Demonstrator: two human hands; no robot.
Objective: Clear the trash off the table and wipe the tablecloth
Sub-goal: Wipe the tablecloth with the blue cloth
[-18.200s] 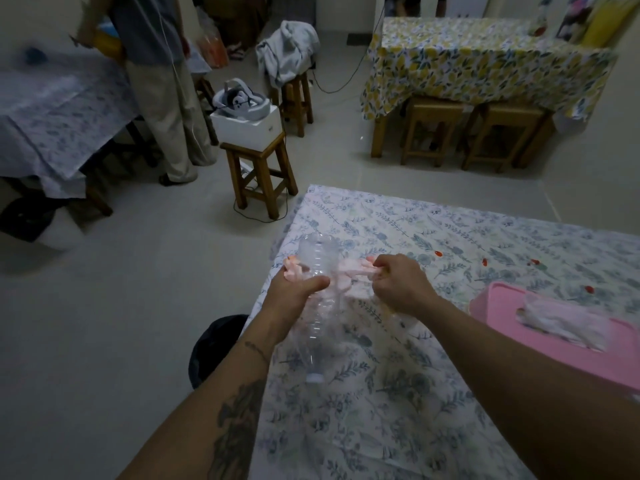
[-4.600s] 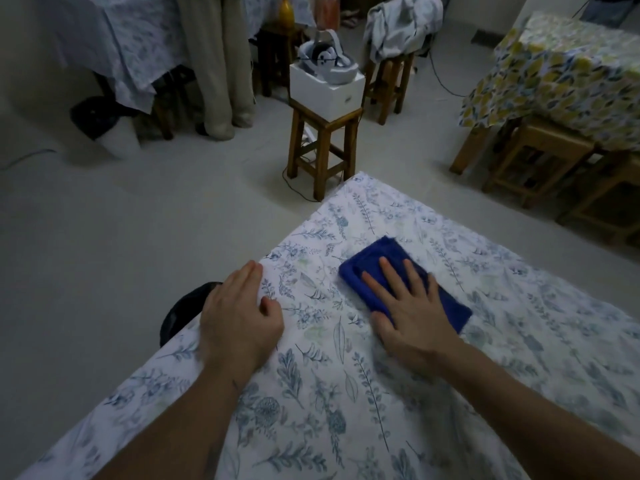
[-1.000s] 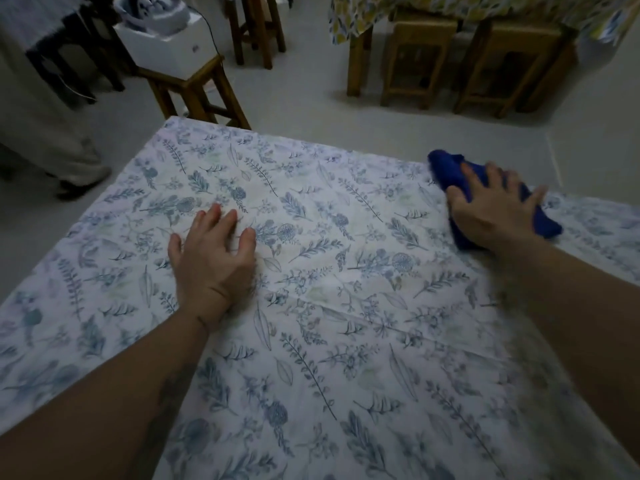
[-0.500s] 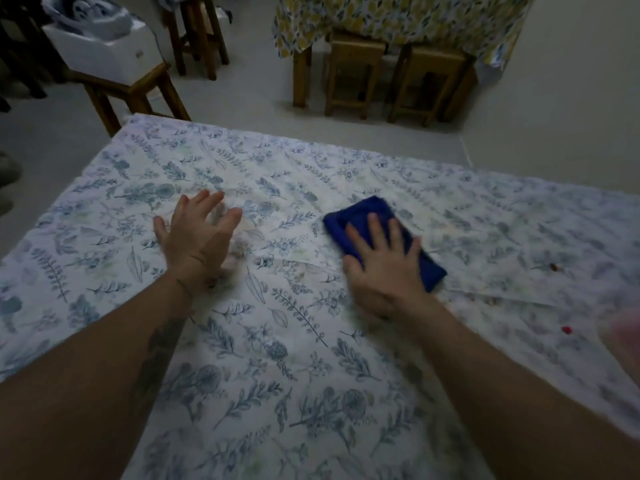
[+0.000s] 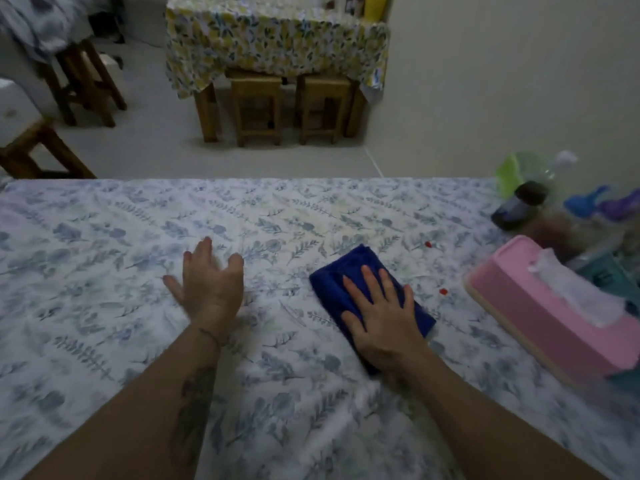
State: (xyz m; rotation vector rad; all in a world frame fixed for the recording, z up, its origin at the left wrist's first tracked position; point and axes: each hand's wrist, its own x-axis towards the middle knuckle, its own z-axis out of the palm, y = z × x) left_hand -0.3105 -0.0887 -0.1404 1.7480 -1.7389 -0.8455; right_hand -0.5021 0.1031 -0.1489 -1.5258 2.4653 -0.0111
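1. My right hand [image 5: 382,318] lies flat and open on the blue cloth [image 5: 341,277]. The fingers are spread and press down on it; they are not curled around it.
2. My left hand [image 5: 211,284] is open too, with nothing in it. It looks blurry, so I cannot tell if it rests on the tablecloth [image 5: 104,271] or is just above it.
3. The cloth is folded and sits near the middle of the table, between my left hand and the pink tissue box [image 5: 550,313].
4. I think the cloth is soft, light and floppy. Pressing with a flat palm on its middle should make it slide well. The tablecloth is thin and may bunch up, so the other hand should hold it flat.
5. Two small red bits [image 5: 443,291] lie just right of the cloth. I think they are the next to wipe.
6. Bottles [image 5: 519,206] stand at the far right corner. They are blurry.
7. I cannot read any words or brand names anywhere.
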